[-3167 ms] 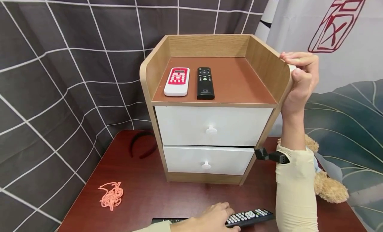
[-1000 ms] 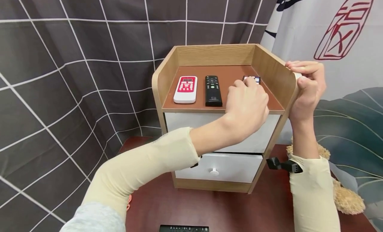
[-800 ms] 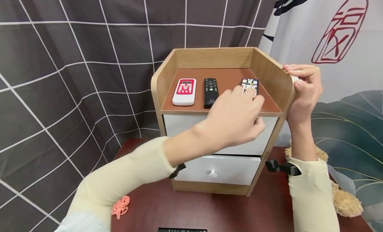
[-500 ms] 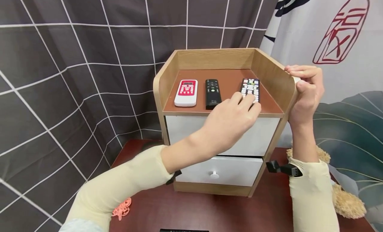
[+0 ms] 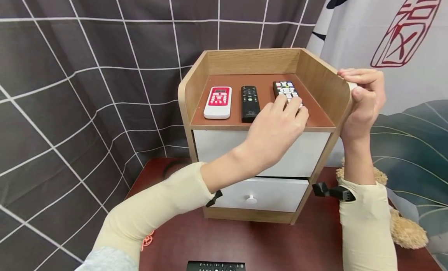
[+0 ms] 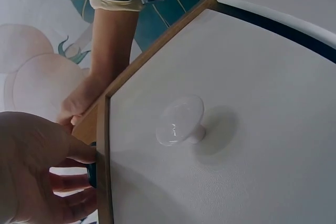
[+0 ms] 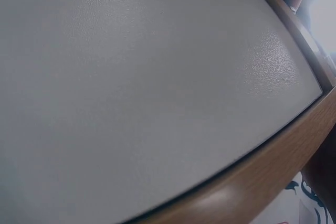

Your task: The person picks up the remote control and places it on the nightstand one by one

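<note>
My left hand reaches across the front of a small wooden cabinet and pinches the near end of a black remote control with white and coloured buttons. That remote lies on the brown top, its lower part hidden by the fingers. In the left wrist view, a dark edge shows between the thumb and fingers of the left hand. My right hand grips the front edge of the cabinet's right side panel. Left of the held remote lie a plain black remote and a white-and-red remote.
Another black remote lies at the table's near edge. Orange string is partly behind the left sleeve. A plush toy sits to the right. Two white drawers with knobs face me; a checked curtain hangs behind.
My left hand has brought the button-covered remote from the table onto the cabinet top. In the last half second its far end has swung left. The right hand keeps its grip.
</note>
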Demonstrator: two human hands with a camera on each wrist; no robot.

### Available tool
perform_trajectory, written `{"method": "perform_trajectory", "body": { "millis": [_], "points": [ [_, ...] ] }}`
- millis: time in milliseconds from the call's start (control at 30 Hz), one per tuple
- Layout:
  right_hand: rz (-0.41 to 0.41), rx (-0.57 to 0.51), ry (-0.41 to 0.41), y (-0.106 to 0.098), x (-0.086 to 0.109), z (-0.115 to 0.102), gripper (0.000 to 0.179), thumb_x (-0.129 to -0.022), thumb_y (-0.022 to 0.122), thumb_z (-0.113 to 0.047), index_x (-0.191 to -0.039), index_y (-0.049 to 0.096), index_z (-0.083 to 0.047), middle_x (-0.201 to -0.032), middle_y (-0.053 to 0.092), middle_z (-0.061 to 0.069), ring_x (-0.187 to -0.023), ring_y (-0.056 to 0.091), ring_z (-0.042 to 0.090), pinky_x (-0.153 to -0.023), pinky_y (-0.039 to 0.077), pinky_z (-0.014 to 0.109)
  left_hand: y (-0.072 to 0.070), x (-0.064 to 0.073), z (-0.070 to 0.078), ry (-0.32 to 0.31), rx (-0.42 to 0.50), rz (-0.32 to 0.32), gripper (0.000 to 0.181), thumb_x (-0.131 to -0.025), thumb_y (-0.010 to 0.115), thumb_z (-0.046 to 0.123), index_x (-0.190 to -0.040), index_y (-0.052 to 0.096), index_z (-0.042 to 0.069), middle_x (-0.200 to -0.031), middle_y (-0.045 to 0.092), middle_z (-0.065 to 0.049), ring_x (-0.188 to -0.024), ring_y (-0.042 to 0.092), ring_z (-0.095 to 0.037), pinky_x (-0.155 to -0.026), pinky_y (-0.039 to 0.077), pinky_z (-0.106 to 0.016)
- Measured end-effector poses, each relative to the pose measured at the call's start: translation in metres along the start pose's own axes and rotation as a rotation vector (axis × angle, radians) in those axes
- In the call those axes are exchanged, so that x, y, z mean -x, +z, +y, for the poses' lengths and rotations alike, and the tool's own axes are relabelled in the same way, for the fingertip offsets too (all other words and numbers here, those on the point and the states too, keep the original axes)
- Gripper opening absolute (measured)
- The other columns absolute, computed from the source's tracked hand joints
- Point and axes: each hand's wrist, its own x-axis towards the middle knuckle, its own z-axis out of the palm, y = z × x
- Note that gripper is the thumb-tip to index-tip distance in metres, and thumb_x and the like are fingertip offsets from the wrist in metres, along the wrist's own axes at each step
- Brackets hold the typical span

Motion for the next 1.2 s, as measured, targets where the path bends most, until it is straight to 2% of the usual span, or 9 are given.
{"method": "perform_trajectory", "body": {
  "millis": [167, 267, 367, 467, 633, 767, 1000, 1200],
  "points": [
    [0.009, -0.013, 0.009, -0.001, -0.001, -0.003, 0.024, -0.075, 0.043, -0.007, -0.080, 0.063, 0.004, -0.085, 0.066, 0.011, -0.088, 0.067, 0.025, -0.090, 0.047, 0.029, 0.004, 0.002, 0.000, -0.004, 0.027, 0.040, 0.029, -0.102, 0.040, 0.016, -0.117, 0.065, 0.019, -0.112, 0.060, 0.001, -0.100, 0.055, -0.018, -0.073, 0.044, -0.025],
    [0.012, -0.021, 0.008, 0.000, -0.001, -0.003, 0.024, -0.075, 0.042, -0.007, -0.080, 0.063, 0.005, -0.084, 0.065, 0.011, -0.088, 0.067, 0.025, -0.089, 0.047, 0.030, 0.004, 0.006, -0.002, -0.002, 0.080, 0.018, 0.031, -0.102, 0.044, 0.026, -0.126, 0.060, 0.018, -0.123, 0.059, -0.001, -0.110, 0.055, -0.019, -0.082, 0.046, -0.029],
    [0.010, -0.021, 0.006, 0.000, -0.001, -0.002, 0.024, -0.074, 0.042, -0.007, -0.080, 0.063, 0.005, -0.084, 0.065, 0.011, -0.087, 0.067, 0.025, -0.089, 0.047, 0.030, 0.004, 0.011, -0.004, 0.008, 0.133, 0.007, 0.042, -0.100, 0.048, 0.038, -0.137, 0.054, 0.019, -0.137, 0.054, -0.004, -0.120, 0.052, -0.022, -0.090, 0.047, -0.033],
    [0.009, -0.020, 0.005, 0.000, -0.001, -0.002, 0.024, -0.074, 0.043, -0.007, -0.080, 0.063, 0.005, -0.084, 0.065, 0.011, -0.087, 0.067, 0.025, -0.089, 0.048, 0.030, 0.006, 0.017, -0.006, 0.037, 0.168, 0.069, 0.046, -0.098, 0.049, 0.040, -0.140, 0.052, 0.020, -0.140, 0.053, -0.007, -0.124, 0.051, -0.024, -0.094, 0.046, -0.036],
    [-0.004, -0.016, 0.007, -0.001, 0.000, 0.000, 0.023, -0.075, 0.043, -0.007, -0.081, 0.063, 0.004, -0.085, 0.066, 0.011, -0.088, 0.067, 0.025, -0.090, 0.048, 0.030, 0.010, 0.035, -0.006, 0.112, 0.200, 0.204, 0.046, -0.098, 0.046, 0.040, -0.138, 0.056, 0.021, -0.134, 0.057, -0.006, -0.123, 0.051, -0.024, -0.097, 0.043, -0.037],
    [-0.007, -0.015, 0.007, -0.001, 0.000, 0.001, 0.024, -0.076, 0.042, -0.007, -0.081, 0.063, 0.005, -0.085, 0.066, 0.011, -0.088, 0.067, 0.025, -0.090, 0.048, 0.030, 0.014, 0.050, -0.002, 0.143, 0.234, 0.265, 0.046, -0.097, 0.046, 0.041, -0.136, 0.059, 0.020, -0.132, 0.058, -0.007, -0.122, 0.052, -0.024, -0.098, 0.042, -0.038],
    [-0.006, -0.016, 0.006, 0.000, 0.000, 0.000, 0.025, -0.075, 0.041, -0.007, -0.081, 0.063, 0.005, -0.085, 0.065, 0.011, -0.088, 0.067, 0.025, -0.090, 0.048, 0.030, 0.019, 0.071, 0.006, 0.230, 0.280, 0.282, 0.052, -0.096, 0.047, 0.047, -0.138, 0.057, 0.018, -0.139, 0.057, -0.010, -0.132, 0.049, -0.026, -0.111, 0.037, -0.043],
    [0.000, -0.020, 0.003, 0.001, 0.000, 0.000, 0.023, -0.074, 0.045, -0.007, -0.080, 0.063, 0.005, -0.085, 0.066, 0.012, -0.088, 0.067, 0.025, -0.089, 0.047, 0.030, 0.024, 0.089, 0.014, 0.314, 0.328, 0.267, 0.054, -0.097, 0.045, 0.051, -0.141, 0.056, 0.022, -0.146, 0.052, -0.010, -0.138, 0.045, -0.026, -0.114, 0.035, -0.045]
  ]
}}
